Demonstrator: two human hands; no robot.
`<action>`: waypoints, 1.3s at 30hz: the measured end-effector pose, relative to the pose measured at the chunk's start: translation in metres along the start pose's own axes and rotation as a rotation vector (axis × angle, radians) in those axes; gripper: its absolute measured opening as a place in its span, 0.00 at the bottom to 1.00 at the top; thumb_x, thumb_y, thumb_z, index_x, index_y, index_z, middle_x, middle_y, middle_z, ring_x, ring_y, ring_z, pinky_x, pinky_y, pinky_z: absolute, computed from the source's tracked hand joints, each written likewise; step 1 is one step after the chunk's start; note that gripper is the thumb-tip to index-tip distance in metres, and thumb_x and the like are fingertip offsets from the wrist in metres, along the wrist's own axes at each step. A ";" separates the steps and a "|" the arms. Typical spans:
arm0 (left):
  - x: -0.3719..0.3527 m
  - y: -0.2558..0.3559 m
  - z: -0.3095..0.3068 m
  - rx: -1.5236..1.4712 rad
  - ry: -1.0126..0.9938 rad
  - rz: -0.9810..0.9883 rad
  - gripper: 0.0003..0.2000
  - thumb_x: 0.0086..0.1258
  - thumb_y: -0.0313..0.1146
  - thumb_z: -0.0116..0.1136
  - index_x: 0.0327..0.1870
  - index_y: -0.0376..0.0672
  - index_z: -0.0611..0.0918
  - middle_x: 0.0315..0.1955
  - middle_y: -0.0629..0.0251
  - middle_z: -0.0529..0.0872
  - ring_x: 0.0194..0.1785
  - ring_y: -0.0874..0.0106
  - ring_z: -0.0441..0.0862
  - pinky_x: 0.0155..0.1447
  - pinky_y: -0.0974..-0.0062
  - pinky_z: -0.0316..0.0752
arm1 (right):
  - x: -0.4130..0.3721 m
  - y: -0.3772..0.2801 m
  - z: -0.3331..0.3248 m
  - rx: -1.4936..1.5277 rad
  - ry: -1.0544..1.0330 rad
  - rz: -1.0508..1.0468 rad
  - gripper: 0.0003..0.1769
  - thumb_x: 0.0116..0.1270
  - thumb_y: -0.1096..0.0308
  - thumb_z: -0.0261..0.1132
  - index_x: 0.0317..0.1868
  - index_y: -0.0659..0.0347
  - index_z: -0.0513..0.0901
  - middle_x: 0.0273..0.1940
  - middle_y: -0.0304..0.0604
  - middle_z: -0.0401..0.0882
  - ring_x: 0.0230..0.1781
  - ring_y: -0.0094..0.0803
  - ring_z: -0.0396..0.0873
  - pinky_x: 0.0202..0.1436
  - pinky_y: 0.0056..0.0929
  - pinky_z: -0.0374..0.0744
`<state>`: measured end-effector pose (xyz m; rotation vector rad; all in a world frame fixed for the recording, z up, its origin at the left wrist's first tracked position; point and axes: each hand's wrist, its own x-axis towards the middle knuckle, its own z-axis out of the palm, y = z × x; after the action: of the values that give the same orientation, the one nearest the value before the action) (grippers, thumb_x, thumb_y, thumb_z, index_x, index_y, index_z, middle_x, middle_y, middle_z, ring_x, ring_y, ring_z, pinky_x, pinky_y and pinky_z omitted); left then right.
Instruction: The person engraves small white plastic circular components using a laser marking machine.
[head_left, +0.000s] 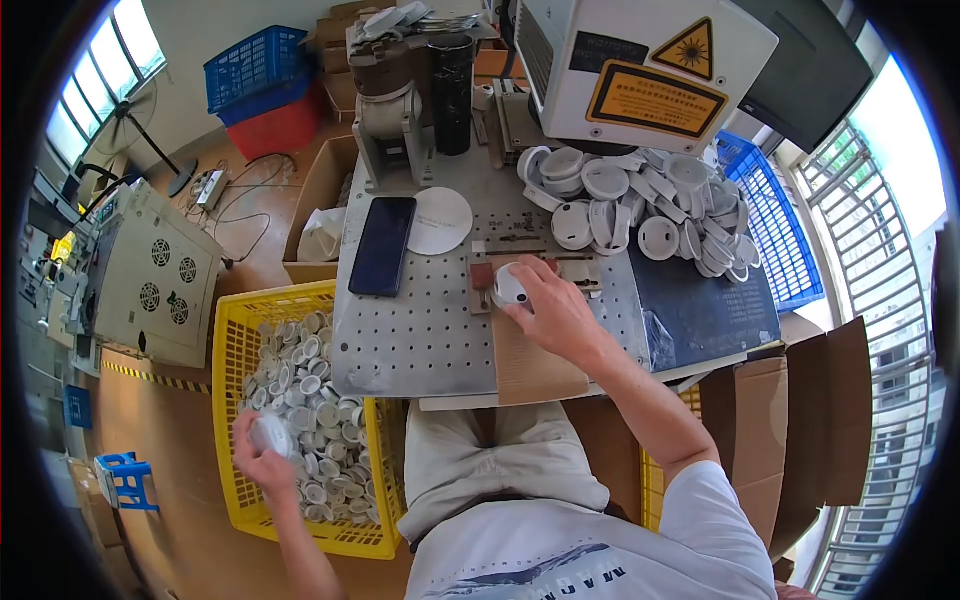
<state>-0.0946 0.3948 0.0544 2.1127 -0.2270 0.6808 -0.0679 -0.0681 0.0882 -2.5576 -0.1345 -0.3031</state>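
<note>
the right hand [549,312] is gripping a white cap [508,288] at the fixture [482,276], seemingly steadying it; well apart, the left hand [259,462] is clasping another cap [271,437] over the yellow basket [226,400].

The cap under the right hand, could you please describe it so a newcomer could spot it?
On the perforated metal table, find the cardboard at the near edge. At its far end is the white cap; unlike the piled caps, it sits apart under the right hand.
</note>
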 end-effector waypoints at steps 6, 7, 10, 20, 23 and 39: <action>-0.092 -0.132 -0.327 0.314 1.073 -0.696 0.21 0.62 0.26 0.38 0.49 0.28 0.81 0.49 0.52 0.83 0.53 0.60 0.81 0.62 0.65 0.75 | 0.004 0.009 0.002 0.027 -0.017 -0.036 0.26 0.61 0.67 0.70 0.57 0.65 0.72 0.61 0.59 0.71 0.44 0.58 0.83 0.46 0.50 0.82; -0.101 -0.133 -0.335 0.260 1.123 -0.736 0.21 0.62 0.26 0.38 0.49 0.28 0.82 0.49 0.53 0.83 0.53 0.61 0.81 0.62 0.65 0.75 | 0.004 0.009 0.004 0.036 -0.009 -0.029 0.26 0.61 0.67 0.70 0.57 0.65 0.72 0.61 0.59 0.71 0.44 0.58 0.83 0.46 0.50 0.82; -0.114 -0.149 -0.290 -0.038 0.995 -0.842 0.21 0.63 0.28 0.38 0.48 0.29 0.82 0.49 0.54 0.83 0.53 0.62 0.81 0.61 0.65 0.76 | 0.003 0.007 0.005 0.051 -0.032 0.011 0.26 0.61 0.67 0.70 0.57 0.65 0.72 0.61 0.60 0.71 0.42 0.60 0.83 0.46 0.50 0.82; -0.121 -0.032 0.074 -0.325 -0.169 -0.486 0.20 0.62 0.35 0.43 0.45 0.30 0.81 0.40 0.59 0.83 0.42 0.68 0.80 0.52 0.73 0.75 | 0.006 0.000 0.012 -0.007 0.030 0.154 0.31 0.61 0.66 0.71 0.63 0.63 0.69 0.67 0.62 0.66 0.44 0.60 0.82 0.47 0.50 0.82; -0.117 0.014 0.104 -0.399 -0.251 -0.354 0.19 0.60 0.35 0.45 0.43 0.29 0.80 0.39 0.58 0.83 0.42 0.68 0.80 0.51 0.73 0.74 | -0.002 0.012 0.013 -0.008 0.101 0.184 0.36 0.60 0.63 0.73 0.67 0.61 0.67 0.70 0.62 0.62 0.43 0.58 0.83 0.47 0.49 0.82; -0.119 0.059 0.128 -0.365 -0.360 -0.119 0.20 0.62 0.41 0.45 0.40 0.30 0.80 0.31 0.56 0.83 0.34 0.68 0.81 0.43 0.74 0.76 | -0.018 0.022 0.020 0.050 0.347 0.212 0.37 0.59 0.61 0.75 0.65 0.61 0.68 0.69 0.59 0.60 0.43 0.54 0.84 0.44 0.46 0.83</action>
<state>-0.1676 0.2479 -0.0287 1.8624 -0.3876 0.1660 -0.0783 -0.0761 0.0559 -2.4008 0.2531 -0.6432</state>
